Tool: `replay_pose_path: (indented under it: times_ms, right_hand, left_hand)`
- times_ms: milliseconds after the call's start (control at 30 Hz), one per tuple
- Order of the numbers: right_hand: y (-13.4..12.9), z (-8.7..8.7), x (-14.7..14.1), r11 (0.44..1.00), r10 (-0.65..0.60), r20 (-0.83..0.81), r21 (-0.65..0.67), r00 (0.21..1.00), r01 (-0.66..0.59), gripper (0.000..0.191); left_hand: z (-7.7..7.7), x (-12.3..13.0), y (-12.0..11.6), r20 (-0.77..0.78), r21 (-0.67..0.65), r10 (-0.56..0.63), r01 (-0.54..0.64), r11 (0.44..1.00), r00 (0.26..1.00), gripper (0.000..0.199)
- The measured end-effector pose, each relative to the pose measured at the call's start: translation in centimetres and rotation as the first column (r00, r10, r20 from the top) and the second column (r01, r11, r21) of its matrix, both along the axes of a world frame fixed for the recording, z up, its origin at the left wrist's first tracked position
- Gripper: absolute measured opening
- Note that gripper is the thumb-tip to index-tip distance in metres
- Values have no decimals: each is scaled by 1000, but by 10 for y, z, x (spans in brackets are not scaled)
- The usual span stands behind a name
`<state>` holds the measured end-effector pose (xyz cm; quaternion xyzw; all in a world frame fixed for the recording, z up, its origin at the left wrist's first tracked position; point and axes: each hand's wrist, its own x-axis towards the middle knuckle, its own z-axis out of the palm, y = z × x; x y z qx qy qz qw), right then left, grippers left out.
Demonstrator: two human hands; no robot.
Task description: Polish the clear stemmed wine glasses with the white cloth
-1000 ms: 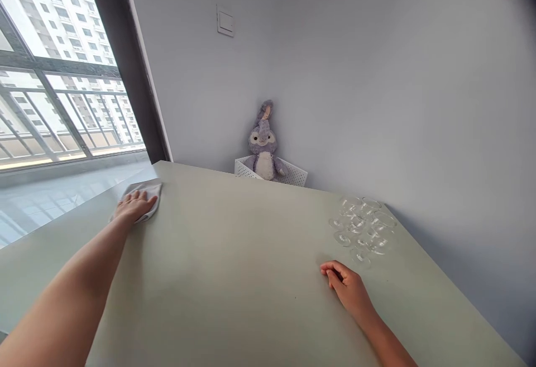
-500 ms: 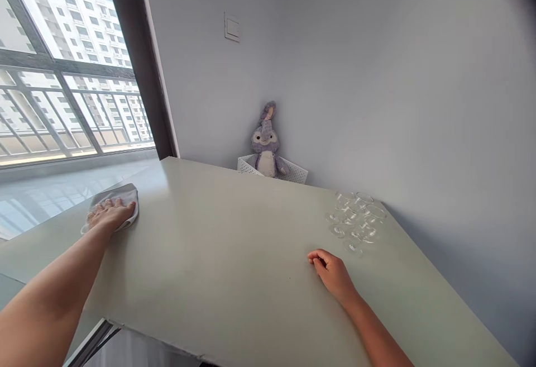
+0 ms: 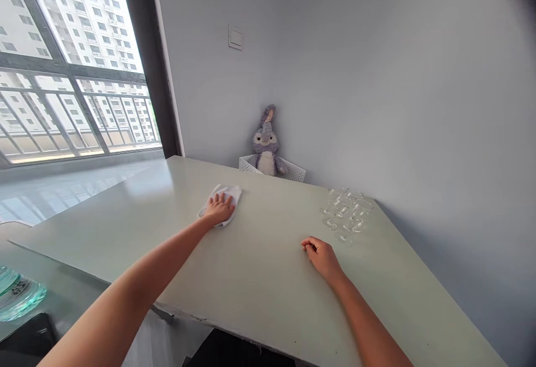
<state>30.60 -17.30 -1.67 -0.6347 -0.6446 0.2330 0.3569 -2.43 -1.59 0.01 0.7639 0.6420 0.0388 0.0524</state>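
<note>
My left hand [image 3: 220, 209] lies flat with its fingers spread on a folded white cloth [image 3: 230, 190], pressing it against the pale tabletop [image 3: 268, 261] left of the middle. Loosely curled, my right hand [image 3: 321, 255] rests on the table at the right, and nothing shows in its fingers. Just beyond it stands a cluster of several clear stemmed glasses [image 3: 347, 210], close together near the table's right edge. The glasses overlap, so their separate outlines are hard to make out.
Behind the table's far edge, a plush rabbit [image 3: 266, 143] sits in a white perforated basket [image 3: 296, 173]. A greenish clear container [image 3: 20, 294] and a black object [image 3: 29, 339] are at the lower left. Grey walls meet behind; a large window [image 3: 75, 93] is on the left.
My left hand has slid the cloth rightward across the table, from near the left edge toward the middle. My right hand stays curled beside the glasses. The view has shifted slightly.
</note>
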Motion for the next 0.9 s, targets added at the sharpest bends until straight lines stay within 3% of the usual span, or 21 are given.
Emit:
replay_pose_path:
  times_ms: [133, 167, 233, 367, 467, 533, 633, 767, 833, 900]
  right_hand:
    - [2, -3, 8, 997, -79, -21, 11, 997, 79, 24]
    - [2, -3, 10, 995, -94, -9, 15, 996, 94, 24]
    - [2, -4, 12, 993, -112, 26, 27, 993, 112, 25]
    - [3, -5, 15, 993, -116, 67, 40, 991, 113, 25]
    - [3, -7, 16, 993, -119, 70, 23, 990, 118, 26]
    - [3, -8, 17, 992, -125, 68, 17, 990, 124, 25]
    - [3, -8, 18, 992, -130, 70, 8, 989, 130, 24]
    - [4, -8, 17, 992, -127, 73, 8, 989, 127, 24]
    - [6, -9, 16, 992, -123, 61, 26, 991, 122, 25]
    - [7, -10, 12, 991, -120, 39, 60, 992, 118, 25]
  left_hand:
    - [-7, 68, -52, 21, -4, -276, 277, 961, 961, 53]
    - [-9, 81, -72, 31, -6, -367, 367, 930, 930, 53]
    - [-11, 98, -117, 68, 25, -620, 620, 784, 781, 57]
    - [-2, 98, -198, 122, 94, -855, 851, 516, 505, 58]
    - [11, 77, -221, 151, 80, -889, 891, 446, 432, 57]
    - [14, 57, -214, 160, 62, -866, 871, 488, 474, 58]
    - [6, 13, -181, 147, 55, -738, 739, 671, 659, 58]
    - [-11, -68, -126, 68, 55, -327, 324, 944, 942, 54]
    - [-15, -106, -103, 2, 62, -57, 57, 996, 998, 55]
    - [-16, -128, -87, -40, 83, 116, -112, 990, 992, 57]
